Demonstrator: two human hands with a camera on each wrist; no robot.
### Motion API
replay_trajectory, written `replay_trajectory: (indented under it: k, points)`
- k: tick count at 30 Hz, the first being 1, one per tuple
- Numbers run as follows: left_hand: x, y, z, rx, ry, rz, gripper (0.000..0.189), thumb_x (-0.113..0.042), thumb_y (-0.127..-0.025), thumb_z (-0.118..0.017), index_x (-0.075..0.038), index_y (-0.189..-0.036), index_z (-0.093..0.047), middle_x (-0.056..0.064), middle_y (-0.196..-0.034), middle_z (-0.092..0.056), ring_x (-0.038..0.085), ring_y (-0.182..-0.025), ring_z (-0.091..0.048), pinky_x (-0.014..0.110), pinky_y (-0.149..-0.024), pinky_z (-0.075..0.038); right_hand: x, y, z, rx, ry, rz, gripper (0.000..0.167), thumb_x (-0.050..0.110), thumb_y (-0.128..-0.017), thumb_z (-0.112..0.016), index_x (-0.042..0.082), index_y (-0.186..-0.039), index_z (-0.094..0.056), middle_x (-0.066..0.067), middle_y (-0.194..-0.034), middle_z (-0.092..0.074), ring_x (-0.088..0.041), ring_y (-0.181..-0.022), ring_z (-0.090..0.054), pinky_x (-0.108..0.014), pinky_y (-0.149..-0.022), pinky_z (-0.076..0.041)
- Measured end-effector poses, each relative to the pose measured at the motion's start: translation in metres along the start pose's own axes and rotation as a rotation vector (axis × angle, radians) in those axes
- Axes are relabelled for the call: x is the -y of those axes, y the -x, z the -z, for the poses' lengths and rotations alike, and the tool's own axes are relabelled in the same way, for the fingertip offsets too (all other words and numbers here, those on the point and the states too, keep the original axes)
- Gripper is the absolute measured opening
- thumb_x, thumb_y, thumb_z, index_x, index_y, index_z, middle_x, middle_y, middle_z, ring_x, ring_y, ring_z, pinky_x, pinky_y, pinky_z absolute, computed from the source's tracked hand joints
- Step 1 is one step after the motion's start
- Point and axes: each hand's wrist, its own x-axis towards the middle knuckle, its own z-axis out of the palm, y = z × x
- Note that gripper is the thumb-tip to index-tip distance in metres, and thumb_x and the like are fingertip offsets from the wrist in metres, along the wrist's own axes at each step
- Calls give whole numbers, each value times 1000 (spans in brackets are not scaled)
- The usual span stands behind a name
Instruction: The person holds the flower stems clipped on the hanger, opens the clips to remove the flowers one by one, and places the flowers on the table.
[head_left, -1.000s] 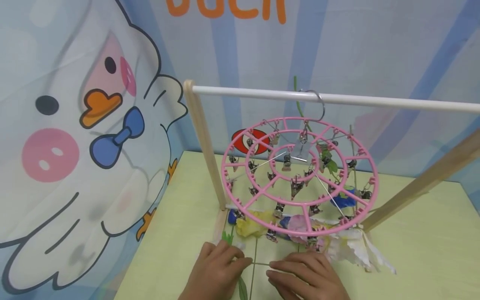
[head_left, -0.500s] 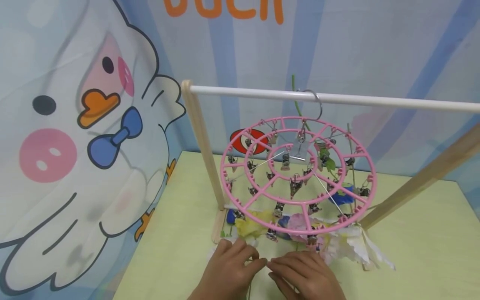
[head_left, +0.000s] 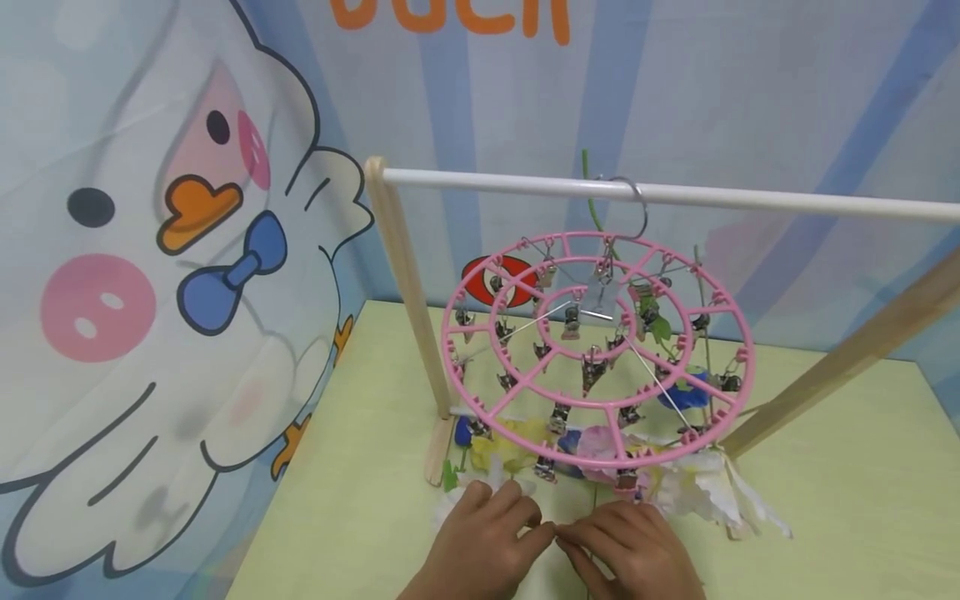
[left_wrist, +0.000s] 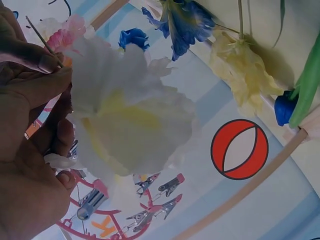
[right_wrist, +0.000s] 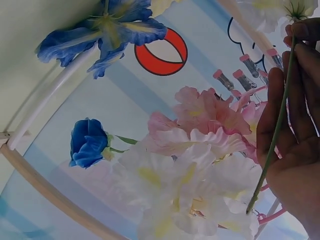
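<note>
In the head view my left hand [head_left: 487,546] and right hand [head_left: 637,546] meet at the fingertips, near the front of the table. A white artificial flower with a yellow centre [left_wrist: 130,110] fills the middle of the left wrist view, beside my left hand, whose thumb and fingers pinch a thin stem. From the right wrist view, my right hand pinches just under the flower head, and the green stem [right_wrist: 280,120] runs down across its palm. A pink round clip hanger [head_left: 525,387] with several metal clips hangs just beyond both hands.
A white rail [head_left: 480,183] on wooden posts [head_left: 408,283] carries the hanger. Below it lie a yellow flower [head_left: 498,454], a pink flower [head_left: 600,450], white petals [head_left: 720,487] and blue flowers [head_left: 684,390] on the pale table [head_left: 330,500]. A patterned cloth [head_left: 712,100] stands behind.
My left hand has shifted right until its fingertips reach those of my right hand. The short stretch of stem between them no longer shows, and the leaf by the left hand is out of sight.
</note>
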Motion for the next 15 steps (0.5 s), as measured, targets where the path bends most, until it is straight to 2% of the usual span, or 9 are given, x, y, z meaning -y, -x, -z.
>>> replay_trajectory:
  k: [3, 7, 15]
  points:
    - [-1, -2, -3, -43, -32, -34, 11, -25, -89, -75, -30, -79, -75, -14, -83, -67, 7, -80, -54, 24, -70, -39, -2, 3, 0, 2, 22, -13, 49, 48, -112, -48, 23, -87, -82, 11, -79, -73, -9, -75, -66, -27, -70, -47]
    - [-3, -4, -6, -60, -44, -64, 19, -22, -94, -68, -29, -78, -75, -14, -83, -68, 8, -80, -55, 24, -69, -39, -2, 8, 0, 2, 39, -29, 51, 52, -111, -46, 25, -84, -81, 14, -76, -70, -8, -73, -63, -24, -68, -43]
    - [-5, -3, -10, -74, -61, -89, 13, -28, -88, -71, -29, -75, -74, -15, -81, -67, 9, -81, -54, 25, -71, -39, 2, 17, -6, 37, 5, -71, 51, 50, -112, -44, 24, -83, -77, 14, -79, -70, -6, -73, -64, -19, -66, -48]
